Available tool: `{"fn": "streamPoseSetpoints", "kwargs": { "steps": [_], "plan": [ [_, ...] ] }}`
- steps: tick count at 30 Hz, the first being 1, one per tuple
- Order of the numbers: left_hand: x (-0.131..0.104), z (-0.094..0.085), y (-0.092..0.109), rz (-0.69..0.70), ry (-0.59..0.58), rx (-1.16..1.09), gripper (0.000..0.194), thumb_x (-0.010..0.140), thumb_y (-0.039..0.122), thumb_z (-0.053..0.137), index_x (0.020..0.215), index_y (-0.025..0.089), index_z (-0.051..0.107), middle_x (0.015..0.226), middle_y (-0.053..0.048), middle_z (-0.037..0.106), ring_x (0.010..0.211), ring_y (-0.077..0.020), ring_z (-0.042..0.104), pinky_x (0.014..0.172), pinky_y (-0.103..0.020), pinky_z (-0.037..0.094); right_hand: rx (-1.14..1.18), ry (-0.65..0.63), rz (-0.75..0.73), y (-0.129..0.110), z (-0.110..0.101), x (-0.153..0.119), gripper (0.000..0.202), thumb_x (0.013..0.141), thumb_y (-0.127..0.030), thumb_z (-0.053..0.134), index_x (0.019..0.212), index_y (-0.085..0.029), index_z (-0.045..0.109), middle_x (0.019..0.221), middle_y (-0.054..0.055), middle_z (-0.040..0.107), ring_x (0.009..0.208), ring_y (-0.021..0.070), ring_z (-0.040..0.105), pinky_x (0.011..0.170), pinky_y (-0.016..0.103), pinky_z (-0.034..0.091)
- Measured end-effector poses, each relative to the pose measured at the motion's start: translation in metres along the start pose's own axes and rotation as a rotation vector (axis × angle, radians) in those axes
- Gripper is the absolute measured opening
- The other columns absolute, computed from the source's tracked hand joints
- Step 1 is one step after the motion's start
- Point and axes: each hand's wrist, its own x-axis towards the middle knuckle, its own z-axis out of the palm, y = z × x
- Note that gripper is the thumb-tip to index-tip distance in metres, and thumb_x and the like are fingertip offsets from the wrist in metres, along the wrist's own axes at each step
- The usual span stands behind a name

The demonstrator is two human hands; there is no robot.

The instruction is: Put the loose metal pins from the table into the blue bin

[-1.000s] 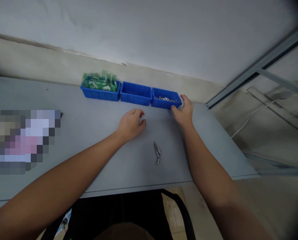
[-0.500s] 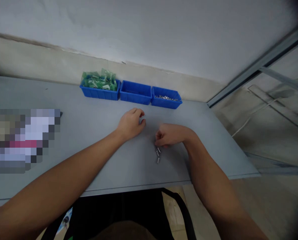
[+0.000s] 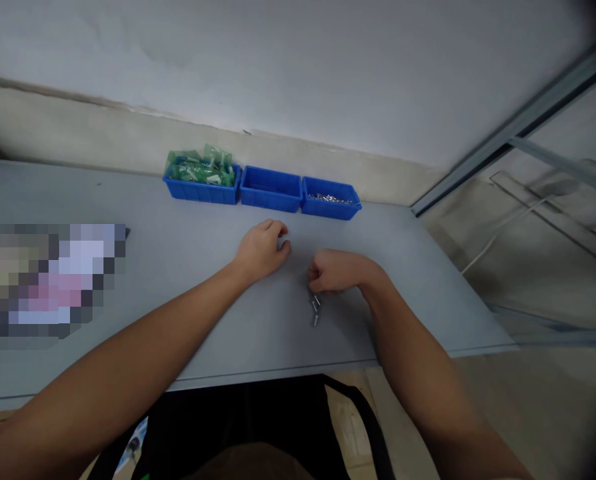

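Observation:
Several small silvery metal pieces, like screws (image 3: 316, 320), lie on the grey table in front of my right hand (image 3: 334, 271). The fingers of that hand are curled together just behind them, and what they hold, if anything, is hidden. To its left, my left hand (image 3: 264, 250) rests on the table with thumb and fingers apart and nothing between them. Behind the hands three blue bins stand in a row: the left bin (image 3: 203, 193) has green plastic bags in it, the middle bin (image 3: 271, 199) looks empty, and the right bin (image 3: 331, 208) holds small metal pieces.
The grey table (image 3: 258, 333) runs along a wall, its front edge close to my body. A blurred-out flat item (image 3: 73, 280) lies at the left. At the right, a metal frame (image 3: 478, 153) rises beside the table's end.
The view has shifted slightly. My right hand stays close behind the metal pieces with its fingers curled, and my left hand has hardly moved.

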Motion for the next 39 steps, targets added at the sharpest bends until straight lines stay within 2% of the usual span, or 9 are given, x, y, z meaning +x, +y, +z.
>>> {"fn": "streamPoseSetpoints", "kwargs": {
  "steps": [6, 13, 18, 21, 28, 31, 34, 36, 39],
  "plan": [
    [0.0, 0.002, -0.003, 0.018, 0.008, -0.005, 0.018, 0.08, 0.022, 0.053, 0.095, 0.015, 0.058, 0.094, -0.008, 0.061, 0.08, -0.0187, 0.057, 0.075, -0.033, 0.047, -0.12, 0.169, 0.1, -0.01, 0.0, -0.001, 0.019, 0.066, -0.027, 0.056, 0.051, -0.016, 0.061, 0.048, 0.003, 0.057, 0.046, 0.0124, 0.045, 0.048, 0.028, 0.029],
    [0.001, 0.002, -0.003, 0.02, -0.001, -0.012, 0.017, 0.08, 0.023, 0.054, 0.095, 0.015, 0.058, 0.093, -0.008, 0.061, 0.081, -0.0189, 0.057, 0.076, -0.033, 0.048, -0.139, 0.356, 0.147, -0.003, 0.001, 0.005, 0.018, 0.067, -0.023, 0.055, 0.052, -0.016, 0.062, 0.05, 0.005, 0.056, 0.051, 0.0139, 0.047, 0.052, 0.029, 0.029],
    [0.0, -0.002, 0.0, 0.085, 0.032, -0.053, 0.017, 0.083, 0.026, 0.052, 0.092, 0.014, 0.06, 0.088, -0.008, 0.062, 0.079, -0.0183, 0.057, 0.074, -0.032, 0.046, 0.14, 0.615, 0.058, 0.004, 0.001, 0.012, 0.018, 0.069, -0.023, 0.051, 0.057, -0.016, 0.062, 0.054, 0.002, 0.059, 0.053, 0.0127, 0.05, 0.052, 0.026, 0.032],
    [-0.002, -0.006, 0.003, 0.197, -0.023, -0.108, 0.022, 0.087, 0.03, 0.047, 0.086, 0.015, 0.063, 0.082, -0.006, 0.063, 0.075, -0.0171, 0.056, 0.072, -0.032, 0.045, 0.404, 0.756, -0.066, 0.006, 0.003, 0.019, 0.012, 0.069, -0.021, 0.05, 0.063, -0.017, 0.059, 0.057, 0.0, 0.061, 0.053, 0.0113, 0.053, 0.051, 0.023, 0.036],
    [-0.002, -0.005, 0.004, 0.324, -0.102, -0.063, 0.03, 0.092, 0.025, 0.037, 0.082, 0.016, 0.064, 0.078, -0.005, 0.063, 0.073, -0.0163, 0.057, 0.071, -0.031, 0.044, 0.787, 0.88, -0.247, 0.003, 0.01, 0.036, 0.006, 0.073, -0.021, 0.053, 0.067, -0.018, 0.052, 0.054, -0.002, 0.059, 0.049, 0.01, 0.056, 0.05, 0.021, 0.042],
    [0.0, -0.003, 0.002, 0.254, -0.079, -0.041, 0.032, 0.093, 0.025, 0.035, 0.083, 0.016, 0.064, 0.08, -0.006, 0.064, 0.073, -0.0167, 0.058, 0.072, -0.031, 0.045, 0.769, 0.944, -0.251, 0.001, 0.012, 0.037, 0.01, 0.077, -0.027, 0.055, 0.081, -0.018, 0.058, 0.063, 0.0, 0.065, 0.053, 0.0109, 0.06, 0.056, 0.024, 0.047],
    [0.001, -0.002, 0.002, 0.124, -0.04, 0.02, 0.031, 0.093, 0.027, 0.037, 0.083, 0.015, 0.064, 0.082, -0.008, 0.064, 0.074, -0.0185, 0.058, 0.071, -0.033, 0.045, 0.623, 1.016, -0.28, 0.0, 0.014, 0.033, 0.034, 0.077, -0.028, 0.058, 0.11, -0.018, 0.06, 0.091, 0.006, 0.072, 0.073, 0.0145, 0.066, 0.069, 0.028, 0.051],
    [0.002, -0.002, 0.002, 0.085, -0.041, 0.045, 0.028, 0.092, 0.026, 0.039, 0.084, 0.015, 0.063, 0.084, -0.008, 0.064, 0.075, -0.019, 0.059, 0.071, -0.033, 0.045, 0.486, 0.986, -0.291, 0.0, 0.014, 0.031, 0.042, 0.076, -0.026, 0.058, 0.118, -0.019, 0.061, 0.109, 0.008, 0.07, 0.083, 0.0161, 0.066, 0.073, 0.029, 0.051],
    [0.002, -0.001, 0.002, 0.078, -0.059, 0.056, 0.024, 0.09, 0.024, 0.041, 0.085, 0.015, 0.062, 0.085, -0.008, 0.065, 0.077, -0.0196, 0.059, 0.073, -0.033, 0.046, 0.35, 0.903, -0.262, 0.0, 0.014, 0.027, 0.042, 0.079, -0.027, 0.055, 0.12, -0.022, 0.063, 0.117, 0.007, 0.067, 0.087, 0.0179, 0.065, 0.073, 0.031, 0.051]
  ]
}}
